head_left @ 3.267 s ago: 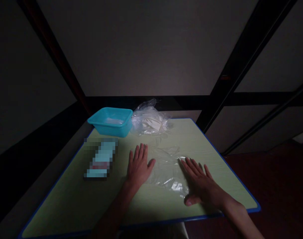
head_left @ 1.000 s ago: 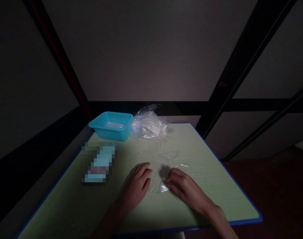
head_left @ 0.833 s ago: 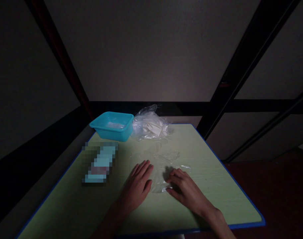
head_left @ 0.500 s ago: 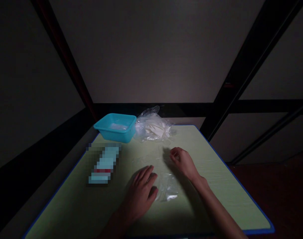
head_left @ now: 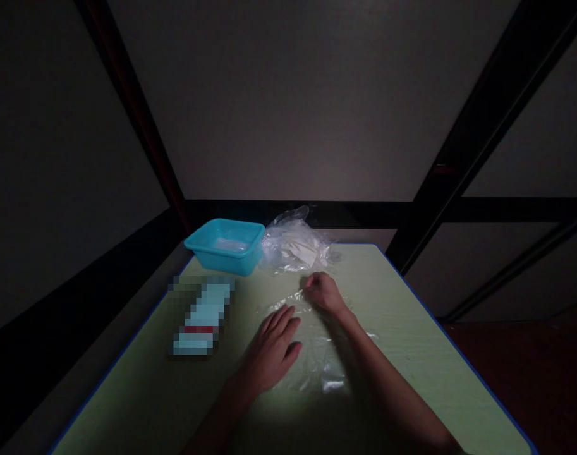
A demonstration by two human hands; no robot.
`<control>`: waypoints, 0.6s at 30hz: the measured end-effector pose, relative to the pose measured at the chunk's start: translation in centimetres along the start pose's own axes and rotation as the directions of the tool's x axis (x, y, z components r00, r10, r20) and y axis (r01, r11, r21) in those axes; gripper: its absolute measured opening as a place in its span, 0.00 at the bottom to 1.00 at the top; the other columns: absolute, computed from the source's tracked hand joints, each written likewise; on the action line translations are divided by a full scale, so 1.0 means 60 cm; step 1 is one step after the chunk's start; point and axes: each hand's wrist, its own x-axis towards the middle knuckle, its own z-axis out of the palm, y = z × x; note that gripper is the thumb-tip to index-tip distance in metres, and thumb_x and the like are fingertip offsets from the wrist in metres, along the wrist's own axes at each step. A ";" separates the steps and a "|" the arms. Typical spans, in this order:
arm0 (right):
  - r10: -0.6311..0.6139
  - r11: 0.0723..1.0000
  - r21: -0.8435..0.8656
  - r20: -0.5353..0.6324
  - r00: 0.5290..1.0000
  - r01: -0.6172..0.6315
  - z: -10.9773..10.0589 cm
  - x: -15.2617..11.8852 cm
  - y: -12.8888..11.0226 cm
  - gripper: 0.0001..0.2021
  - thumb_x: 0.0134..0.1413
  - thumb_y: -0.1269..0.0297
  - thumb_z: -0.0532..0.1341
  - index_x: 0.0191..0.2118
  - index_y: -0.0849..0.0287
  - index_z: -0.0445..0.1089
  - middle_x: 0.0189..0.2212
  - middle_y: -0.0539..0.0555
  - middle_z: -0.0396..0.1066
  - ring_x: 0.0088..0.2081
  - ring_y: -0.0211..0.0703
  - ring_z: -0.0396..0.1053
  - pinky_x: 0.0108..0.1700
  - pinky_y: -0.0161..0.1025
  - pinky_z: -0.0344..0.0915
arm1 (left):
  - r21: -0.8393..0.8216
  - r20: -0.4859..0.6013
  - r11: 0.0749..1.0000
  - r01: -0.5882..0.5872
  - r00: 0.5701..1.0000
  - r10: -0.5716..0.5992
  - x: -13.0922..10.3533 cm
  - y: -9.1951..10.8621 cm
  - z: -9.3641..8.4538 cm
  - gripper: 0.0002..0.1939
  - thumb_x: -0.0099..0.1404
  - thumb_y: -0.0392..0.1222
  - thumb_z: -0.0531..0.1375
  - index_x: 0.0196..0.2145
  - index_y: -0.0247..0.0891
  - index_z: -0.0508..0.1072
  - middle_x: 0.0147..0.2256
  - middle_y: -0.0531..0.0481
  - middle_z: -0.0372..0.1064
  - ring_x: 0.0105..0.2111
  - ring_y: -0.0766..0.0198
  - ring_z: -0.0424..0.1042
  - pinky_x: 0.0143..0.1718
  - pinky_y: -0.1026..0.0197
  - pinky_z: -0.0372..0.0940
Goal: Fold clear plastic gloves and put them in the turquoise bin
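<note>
A thin, see-through plastic bag point(head_left: 333, 373) lies spread on the table in front of me, with creases that catch the light. My left hand point(head_left: 276, 351) rests palm down on its left part, fingers stretched out and thumb apart. At the far edge of the bag, my right hand point(head_left: 323, 292) is closed with its fingertips curled in a pinch on the plastic. Bright folds run along that edge toward the fingers. The fingertips themselves are partly hidden by the hand.
A turquoise plastic basin point(head_left: 226, 258) with something clear inside stands at the far left of the pale green table point(head_left: 392, 303). Beside it lies a crumpled heap of clear plastic with whitish material point(head_left: 295, 249). A pixelated light-blue object point(head_left: 205, 316) lies left of my left hand.
My right hand has moved left to the bag's far edge, and the plastic there shows brighter folds. The left hand stays flat in nearly the same place. The view has shifted slightly.
</note>
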 end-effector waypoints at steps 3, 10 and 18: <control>-0.090 0.984 0.152 -0.040 0.995 0.095 -0.010 -0.008 0.001 0.02 0.53 0.70 0.58 0.33 0.63 0.67 0.31 0.52 0.69 0.33 0.39 0.68 0.37 0.38 0.65 | -0.014 -0.018 1.000 0.000 1.000 0.000 -0.002 0.000 0.000 0.19 0.61 0.35 0.56 0.51 0.36 0.64 0.58 0.39 0.57 0.58 0.52 0.55 0.56 0.46 0.55; -0.281 0.884 0.416 0.105 0.954 0.215 -0.026 -0.046 -0.008 0.09 0.43 0.70 0.59 0.34 0.58 0.60 0.23 0.45 0.65 0.25 0.35 0.64 0.30 0.33 0.62 | -0.059 -0.048 0.998 0.016 0.999 -0.019 0.000 0.002 0.000 0.19 0.60 0.34 0.57 0.50 0.36 0.66 0.56 0.39 0.59 0.57 0.51 0.56 0.56 0.45 0.56; -0.357 0.872 0.455 0.336 0.872 0.181 -0.046 -0.056 0.004 0.05 0.44 0.65 0.59 0.28 0.61 0.67 0.20 0.48 0.67 0.22 0.37 0.65 0.25 0.33 0.62 | -0.178 -0.151 0.979 0.098 0.980 -0.126 0.005 -0.004 -0.013 0.15 0.57 0.28 0.55 0.41 0.36 0.72 0.51 0.42 0.66 0.52 0.53 0.63 0.54 0.47 0.59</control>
